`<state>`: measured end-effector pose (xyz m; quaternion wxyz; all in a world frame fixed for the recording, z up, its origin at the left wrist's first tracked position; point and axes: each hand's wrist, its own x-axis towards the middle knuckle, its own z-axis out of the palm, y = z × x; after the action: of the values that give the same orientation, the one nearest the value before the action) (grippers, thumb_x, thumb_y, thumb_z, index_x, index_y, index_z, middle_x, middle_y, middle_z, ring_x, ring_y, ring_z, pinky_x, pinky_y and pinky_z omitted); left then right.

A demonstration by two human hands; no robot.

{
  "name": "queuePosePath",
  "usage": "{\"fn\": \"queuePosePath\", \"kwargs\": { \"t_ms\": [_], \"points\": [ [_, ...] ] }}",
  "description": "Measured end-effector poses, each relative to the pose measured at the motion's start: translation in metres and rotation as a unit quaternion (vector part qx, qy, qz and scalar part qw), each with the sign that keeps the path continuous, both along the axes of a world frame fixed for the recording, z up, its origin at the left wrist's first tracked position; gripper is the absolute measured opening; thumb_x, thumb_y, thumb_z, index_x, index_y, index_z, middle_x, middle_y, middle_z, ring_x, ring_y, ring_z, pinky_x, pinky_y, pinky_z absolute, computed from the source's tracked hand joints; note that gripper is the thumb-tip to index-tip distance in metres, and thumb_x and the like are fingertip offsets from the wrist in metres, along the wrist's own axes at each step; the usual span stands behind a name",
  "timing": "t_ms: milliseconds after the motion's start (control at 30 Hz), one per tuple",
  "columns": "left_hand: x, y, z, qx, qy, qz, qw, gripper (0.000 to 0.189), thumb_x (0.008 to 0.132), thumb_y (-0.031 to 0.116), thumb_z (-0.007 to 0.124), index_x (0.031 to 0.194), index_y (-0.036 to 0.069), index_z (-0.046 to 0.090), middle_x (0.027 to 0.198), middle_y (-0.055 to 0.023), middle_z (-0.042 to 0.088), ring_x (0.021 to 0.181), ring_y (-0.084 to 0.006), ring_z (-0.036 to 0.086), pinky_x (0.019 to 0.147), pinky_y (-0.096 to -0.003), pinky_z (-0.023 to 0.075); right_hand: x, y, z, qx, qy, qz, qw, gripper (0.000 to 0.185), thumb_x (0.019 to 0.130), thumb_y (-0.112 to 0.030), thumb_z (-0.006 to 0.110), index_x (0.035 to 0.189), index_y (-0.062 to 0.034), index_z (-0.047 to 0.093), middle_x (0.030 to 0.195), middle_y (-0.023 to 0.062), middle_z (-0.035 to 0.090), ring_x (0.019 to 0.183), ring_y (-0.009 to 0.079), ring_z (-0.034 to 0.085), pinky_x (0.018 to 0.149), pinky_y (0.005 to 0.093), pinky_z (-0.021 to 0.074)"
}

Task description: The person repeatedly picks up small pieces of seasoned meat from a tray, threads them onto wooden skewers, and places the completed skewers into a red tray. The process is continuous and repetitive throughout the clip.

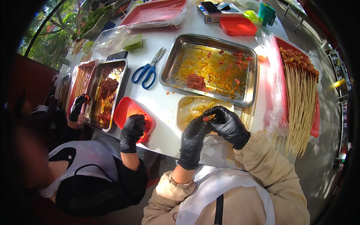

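Note:
My left hand [194, 140] and my right hand [229, 128], both in black gloves, meet fingertip to fingertip over the front of the table. Pinched between them is a small piece of reddish meat [207, 118]; the fingers hide part of it. Just beneath is a cream plastic tray [180, 119] with several yellow-green pickled peppers [198, 108] in liquid. Behind it stands a large steel tray [170, 70] smeared with orange oil, holding a clump of raw meat [195, 81] and scattered scraps. Bare bamboo skewers [248, 116] lie beside my right hand, partly under the steel tray.
Finished meat skewers [299, 84] fill a red tray at right. Blue-handled scissors [147, 73] lie left of the steel tray. A co-worker's gloved hand [132, 129] is at a red container [123, 108]; the other [78, 107] is by a narrower meat tray [123, 74].

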<state>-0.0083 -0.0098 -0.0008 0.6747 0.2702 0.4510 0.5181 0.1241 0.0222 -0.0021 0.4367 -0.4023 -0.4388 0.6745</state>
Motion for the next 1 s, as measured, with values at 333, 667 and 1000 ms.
{"fn": "queuePosePath", "kwargs": {
  "t_ms": [333, 667, 1000],
  "points": [
    [0.009, -0.016, 0.003, -0.019, 0.011, -0.039, 0.999, 0.022, 0.082, 0.007, 0.059, 0.103, 0.001, 0.055, 0.087, -0.0018, 0.059, 0.072, -0.0084, 0.051, 0.067, -0.0220, 0.0425, 0.018, -0.027, 0.006, -0.008, -0.191, 0.002, 0.982, 0.023, 0.079, -0.001, 0.062, 0.101, -0.0030, 0.054, 0.080, -0.0038, 0.055, 0.066, 0.0004, 0.044, 0.060, 0.0160, 0.0394],
    [0.008, -0.002, 0.008, -0.027, -0.012, -0.039, 0.999, 0.019, 0.084, 0.008, 0.055, 0.102, 0.000, 0.056, 0.090, -0.0054, 0.061, 0.078, -0.0107, 0.054, 0.069, -0.0220, 0.0420, 0.025, -0.029, 0.013, -0.010, -0.163, -0.007, 0.987, 0.032, 0.079, 0.003, 0.058, 0.111, -0.0016, 0.051, 0.092, 0.0036, 0.060, 0.082, 0.0053, 0.053, 0.073, 0.0206, 0.0448],
    [0.003, 0.003, 0.019, -0.090, -0.008, -0.045, 0.995, 0.023, 0.079, 0.004, 0.062, 0.101, 0.000, 0.056, 0.085, -0.0041, 0.060, 0.069, -0.0102, 0.051, 0.062, -0.0208, 0.0409, 0.038, -0.018, 0.001, 0.025, -0.185, 0.032, 0.982, 0.019, 0.075, -0.004, 0.066, 0.092, 0.0026, 0.059, 0.088, 0.0075, 0.060, 0.077, 0.0094, 0.057, 0.070, 0.0224, 0.0469]
  ]
}}
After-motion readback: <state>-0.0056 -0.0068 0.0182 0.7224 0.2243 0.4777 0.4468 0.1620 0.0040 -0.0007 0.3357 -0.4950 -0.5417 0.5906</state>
